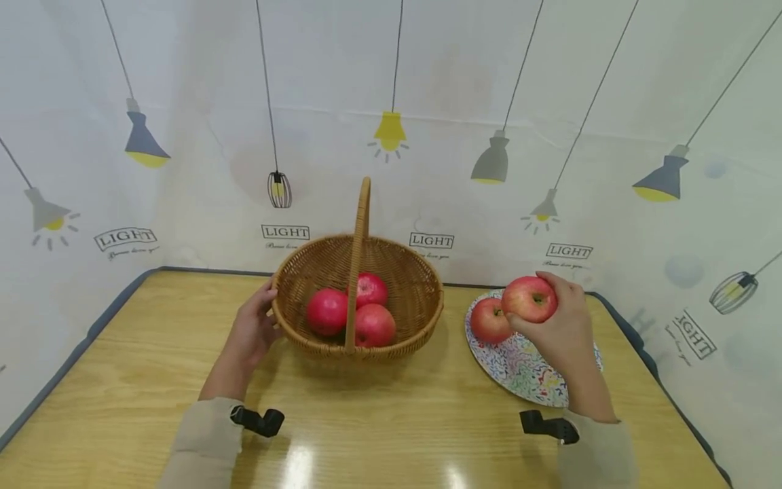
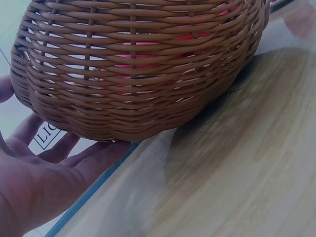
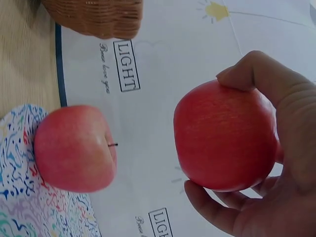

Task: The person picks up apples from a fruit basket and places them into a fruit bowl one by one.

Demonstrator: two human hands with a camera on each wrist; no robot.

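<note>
A brown wicker basket [image 1: 421, 326] with a tall handle stands mid-table, several red apples [image 1: 375, 324] inside. At its left side my left hand [image 1: 250, 326] touches the wicker with spread, relaxed fingers; in the left wrist view that hand [image 2: 44, 173] lies against the woven wall. My right hand [image 1: 565, 326] grips a red apple [image 1: 529, 299] above a patterned plate [image 1: 519, 380]. The right wrist view shows this held apple [image 3: 224, 138] between thumb and fingers. Another apple [image 1: 491, 322] lies on the plate, partly behind the held one.
The wooden table [image 1: 391, 421] reaches back to a pale wall covering [image 1: 342, 149] printed with lamps and lettering. The basket's handle [image 1: 360, 224] rises high above its rim. Black straps with camera mounts sit on both wrists.
</note>
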